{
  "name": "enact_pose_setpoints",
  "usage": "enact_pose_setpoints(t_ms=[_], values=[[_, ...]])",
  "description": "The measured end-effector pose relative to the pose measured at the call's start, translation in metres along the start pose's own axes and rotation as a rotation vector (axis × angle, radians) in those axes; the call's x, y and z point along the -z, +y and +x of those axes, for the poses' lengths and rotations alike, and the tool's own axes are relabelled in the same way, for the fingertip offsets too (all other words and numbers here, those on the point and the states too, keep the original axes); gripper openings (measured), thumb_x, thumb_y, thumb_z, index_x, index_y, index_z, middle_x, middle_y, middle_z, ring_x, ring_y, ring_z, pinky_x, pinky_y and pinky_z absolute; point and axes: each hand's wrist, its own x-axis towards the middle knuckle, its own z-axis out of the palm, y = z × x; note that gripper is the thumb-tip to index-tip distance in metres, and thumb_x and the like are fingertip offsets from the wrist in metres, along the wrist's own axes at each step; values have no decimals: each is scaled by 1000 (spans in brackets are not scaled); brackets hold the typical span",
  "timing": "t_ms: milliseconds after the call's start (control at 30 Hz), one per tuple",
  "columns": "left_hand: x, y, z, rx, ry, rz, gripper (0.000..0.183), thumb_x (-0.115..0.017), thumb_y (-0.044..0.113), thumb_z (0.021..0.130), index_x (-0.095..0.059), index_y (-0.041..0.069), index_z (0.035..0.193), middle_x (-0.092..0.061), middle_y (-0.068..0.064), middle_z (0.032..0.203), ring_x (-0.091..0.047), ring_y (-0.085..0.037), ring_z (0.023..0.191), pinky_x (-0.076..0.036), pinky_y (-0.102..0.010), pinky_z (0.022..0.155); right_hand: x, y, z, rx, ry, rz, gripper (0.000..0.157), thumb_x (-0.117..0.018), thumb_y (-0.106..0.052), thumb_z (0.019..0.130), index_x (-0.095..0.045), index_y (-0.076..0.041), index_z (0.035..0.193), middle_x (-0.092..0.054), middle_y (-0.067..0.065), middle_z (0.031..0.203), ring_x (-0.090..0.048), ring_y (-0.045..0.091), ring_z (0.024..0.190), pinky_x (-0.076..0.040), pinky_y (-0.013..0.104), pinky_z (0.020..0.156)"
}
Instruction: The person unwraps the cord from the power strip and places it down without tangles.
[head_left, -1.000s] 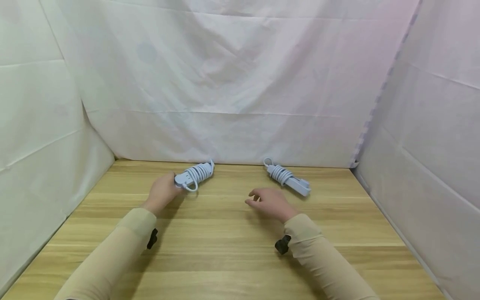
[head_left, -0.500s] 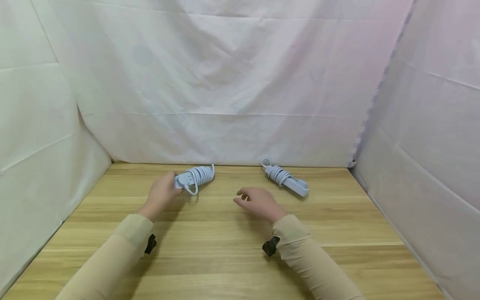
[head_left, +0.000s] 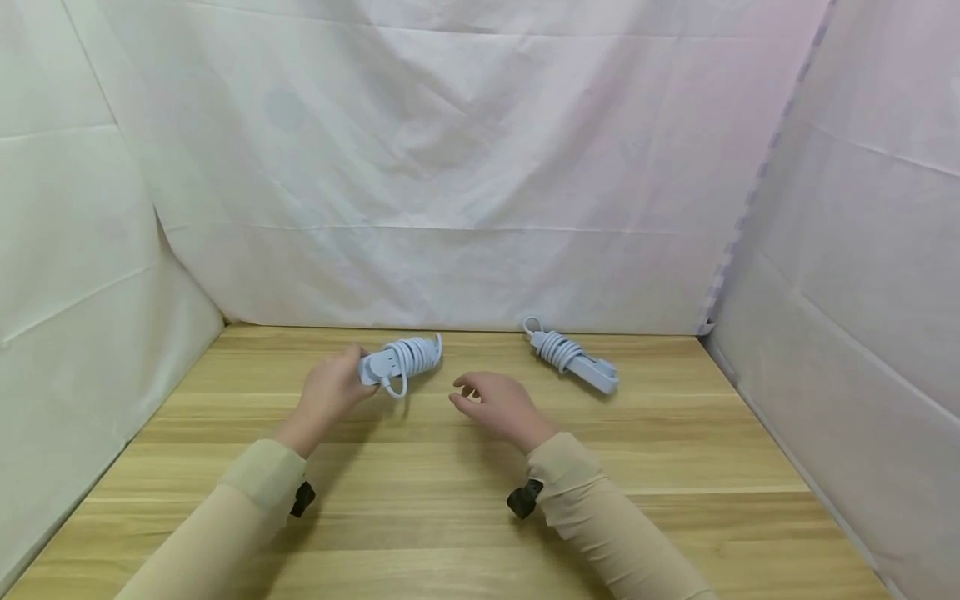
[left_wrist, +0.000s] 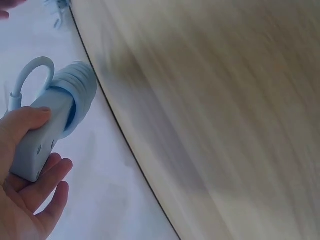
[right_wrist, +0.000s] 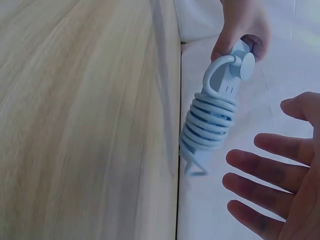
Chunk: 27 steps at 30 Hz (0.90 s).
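My left hand (head_left: 330, 389) grips a light blue power strip (head_left: 379, 366) by its plug end, thumb on one face and fingers beneath. The strip's cord is wound in a tight coil (right_wrist: 207, 122) round its far half, and a loop of cord hangs off the side. In the left wrist view the thumb presses the casing (left_wrist: 47, 122). To the right of the coil, my right hand (head_left: 501, 407) hovers with nothing in it, its fingers relaxed and spread in the right wrist view.
A second light blue power strip (head_left: 573, 361), likewise wrapped in its cord, lies on the wooden table (head_left: 420, 517) at the back right. White cloth (head_left: 420, 167) hangs behind the table and along both sides.
My left hand has moved slightly right and nearer with the power strip, whose coiled end has swung down a little. My right hand has moved left toward it. The second strip stays put.
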Motion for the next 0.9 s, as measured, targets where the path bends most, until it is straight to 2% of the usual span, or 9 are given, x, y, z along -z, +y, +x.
enact_pose_setpoints(t_ms=[367,567,700,900], values=[[7,21,-4,-93,108,-14,41,-85,18,72,-62,-3,100,-69,-17,84,-65,-31,66,-52,-46,58,2,-19,-2,82,64,59,33,-56,-34,98,-67,-10,117,-69,2,104,-65,20,95,-51,34,79],[12,34,-7,-157,166,-31,41,-86,16,70,-62,-2,97,-69,-16,81,-64,-29,62,-52,-44,56,8,-32,-5,133,144,87,29,-59,-30,97,-67,-11,117,-69,0,103,-64,17,95,-51,33,77],[12,41,-9,-194,194,-29,39,-86,14,70,-62,-3,96,-69,-15,80,-63,-27,60,-52,-41,55,11,-40,-6,164,188,107,31,-60,-28,97,-66,-9,120,-69,0,100,-63,16,94,-51,33,77],[15,53,-12,-235,213,-17,38,-86,12,70,-63,-3,96,-70,-15,82,-65,-28,62,-52,-41,55,12,-47,-6,179,205,114,36,-60,-30,97,-62,-6,125,-68,3,101,-63,18,92,-51,33,78]])
